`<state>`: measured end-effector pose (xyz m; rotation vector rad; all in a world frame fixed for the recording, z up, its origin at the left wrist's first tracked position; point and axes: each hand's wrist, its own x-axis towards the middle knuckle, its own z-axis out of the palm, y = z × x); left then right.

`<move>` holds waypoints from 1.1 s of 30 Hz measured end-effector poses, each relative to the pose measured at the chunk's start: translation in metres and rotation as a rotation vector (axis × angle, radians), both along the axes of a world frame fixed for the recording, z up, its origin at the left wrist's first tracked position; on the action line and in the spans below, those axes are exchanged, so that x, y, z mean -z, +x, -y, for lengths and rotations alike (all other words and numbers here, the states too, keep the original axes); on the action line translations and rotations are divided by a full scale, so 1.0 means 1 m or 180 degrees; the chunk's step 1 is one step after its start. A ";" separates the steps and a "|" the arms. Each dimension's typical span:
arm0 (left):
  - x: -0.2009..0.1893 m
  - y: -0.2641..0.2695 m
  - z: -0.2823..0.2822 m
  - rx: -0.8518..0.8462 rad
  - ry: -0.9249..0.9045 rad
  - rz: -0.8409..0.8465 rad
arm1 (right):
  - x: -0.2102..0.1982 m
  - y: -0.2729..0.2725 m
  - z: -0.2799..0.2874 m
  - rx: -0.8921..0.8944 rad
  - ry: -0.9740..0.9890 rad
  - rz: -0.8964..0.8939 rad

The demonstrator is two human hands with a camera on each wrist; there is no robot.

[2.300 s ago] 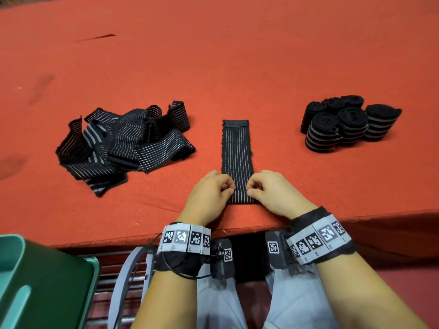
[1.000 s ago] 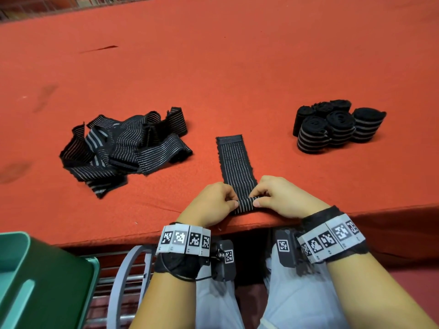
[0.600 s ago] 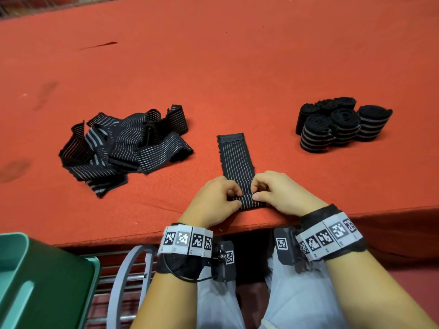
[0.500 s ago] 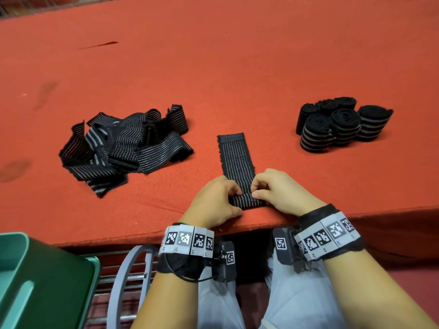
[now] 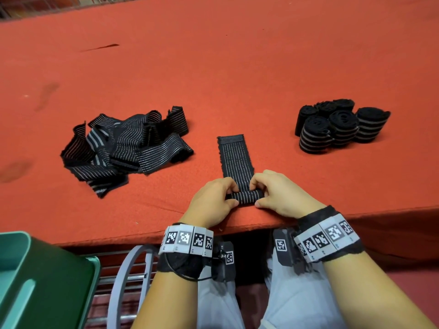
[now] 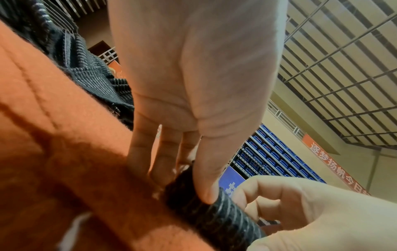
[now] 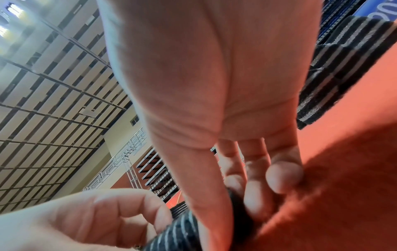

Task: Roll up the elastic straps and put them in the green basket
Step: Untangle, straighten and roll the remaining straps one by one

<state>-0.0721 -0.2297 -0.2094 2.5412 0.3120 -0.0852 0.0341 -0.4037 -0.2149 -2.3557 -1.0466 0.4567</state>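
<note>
Progress: the person is partway through the task. Six finished rolls [image 5: 337, 125] are standing in a cluster toward the right edge of the table [image 5: 213, 67]. None are lying in the green basket [image 5: 35, 281] as far as its visible part shows; most of its inside is out of view.

Remaining: a loose pile of unrolled straps [image 5: 126, 148] is lying toward the left edge, awaiting rolling. All rolls are judged as awaiting transfer to the basket, which is sitting below the near left corner.

Current strap: the strap [image 5: 236, 157] is lying flat, running away from the near edge at its middle. Its near end is forming a thin roll [image 5: 244, 195]; most of its length is lying unrolled.

Left hand: the left hand [image 5: 213, 200] is pinching the roll's left end, thumb on top, fingers curled behind.

Right hand: the right hand [image 5: 280, 193] is pinching the right end likewise.

Position: the roll is lying between both hands, just beside the near edge.
</note>
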 end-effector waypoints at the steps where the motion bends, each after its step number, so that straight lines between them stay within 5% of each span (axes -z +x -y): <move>1: 0.000 -0.001 -0.001 0.0005 -0.0042 -0.0043 | -0.001 0.000 0.000 -0.0027 -0.0006 0.0005; 33: -0.002 -0.005 -0.001 0.0212 -0.0071 -0.0035 | -0.004 0.000 0.002 -0.0297 0.0093 0.0009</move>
